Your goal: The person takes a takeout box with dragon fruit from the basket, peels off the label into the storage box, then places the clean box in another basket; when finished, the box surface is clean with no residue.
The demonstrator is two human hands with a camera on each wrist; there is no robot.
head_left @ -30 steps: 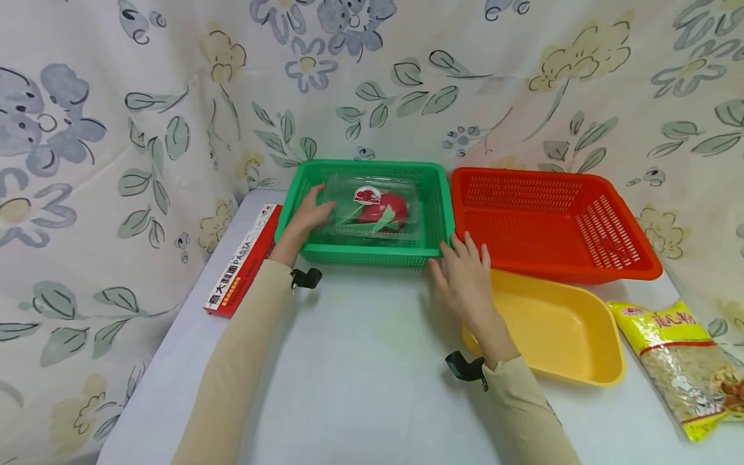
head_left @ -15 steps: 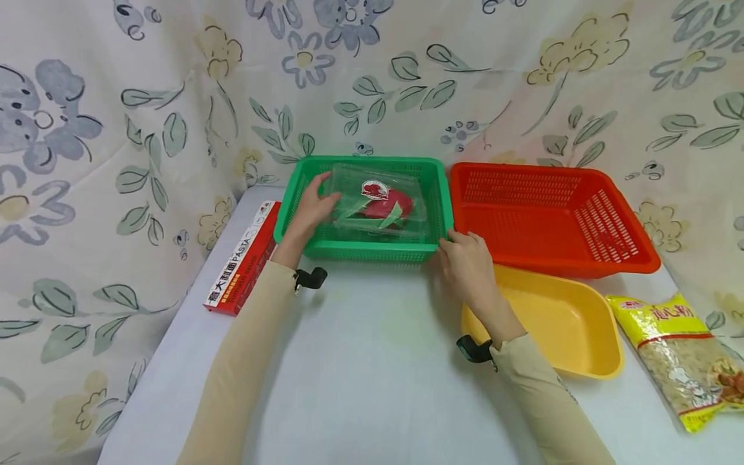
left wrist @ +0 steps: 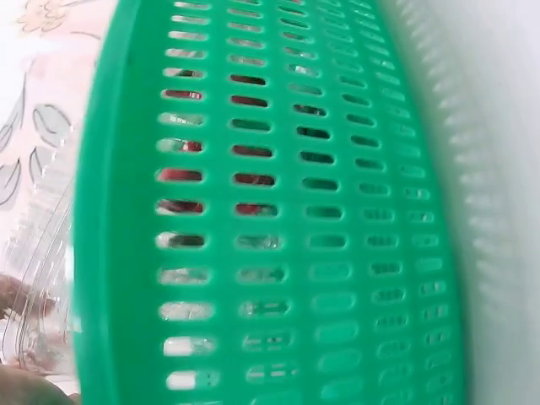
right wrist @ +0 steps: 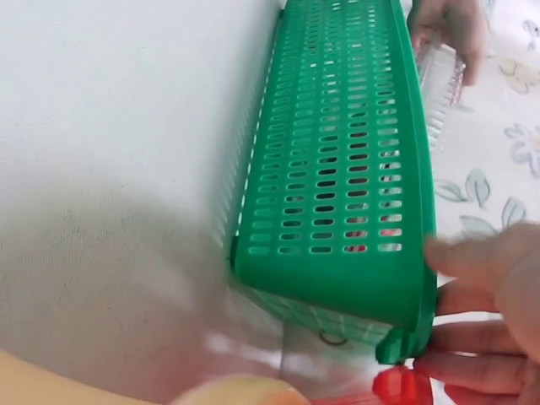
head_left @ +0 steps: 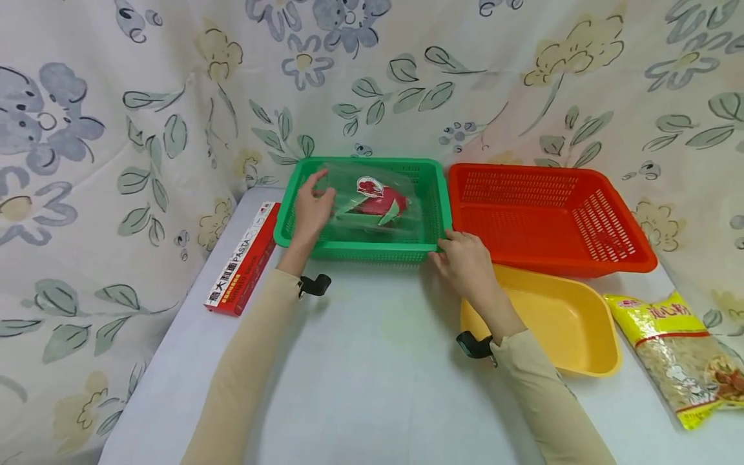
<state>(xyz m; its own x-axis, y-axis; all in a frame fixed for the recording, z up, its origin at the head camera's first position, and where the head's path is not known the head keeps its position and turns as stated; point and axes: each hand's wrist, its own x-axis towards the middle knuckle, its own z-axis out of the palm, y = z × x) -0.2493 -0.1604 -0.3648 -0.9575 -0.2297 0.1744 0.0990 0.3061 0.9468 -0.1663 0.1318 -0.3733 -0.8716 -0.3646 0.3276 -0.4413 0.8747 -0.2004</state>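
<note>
My left hand (head_left: pixel 312 210) grips the left end of a clear plastic box (head_left: pixel 349 219) with a round red-and-white label. Through the lid shows a pinkish-red fruit with green leafy tips (head_left: pixel 386 205), like a dragon fruit. The box is over the green basket (head_left: pixel 372 248), and in the right wrist view its end (right wrist: pixel 439 93) stands above the basket's rim. At the basket's front right corner, my right hand (head_left: pixel 466 263) holds the rim. Its thumb (right wrist: pixel 468 257) lies against the front side, with the other fingers around the corner. The left wrist view mostly shows the basket's slotted wall (left wrist: pixel 278 202).
A red basket (head_left: pixel 523 239) stands right of the green one, with a yellow tray (head_left: pixel 558 329) in front of it. Farther right lies a yellow-topped food bag (head_left: pixel 680 355). A red pasta box (head_left: pixel 244 258) lies left of the green basket. A floral curtain (head_left: pixel 407 71) hangs behind.
The clear box has lifted and tilted in my left hand, shifting right and then slightly back left. My right hand has closed from spread fingers onto the basket's corner.
</note>
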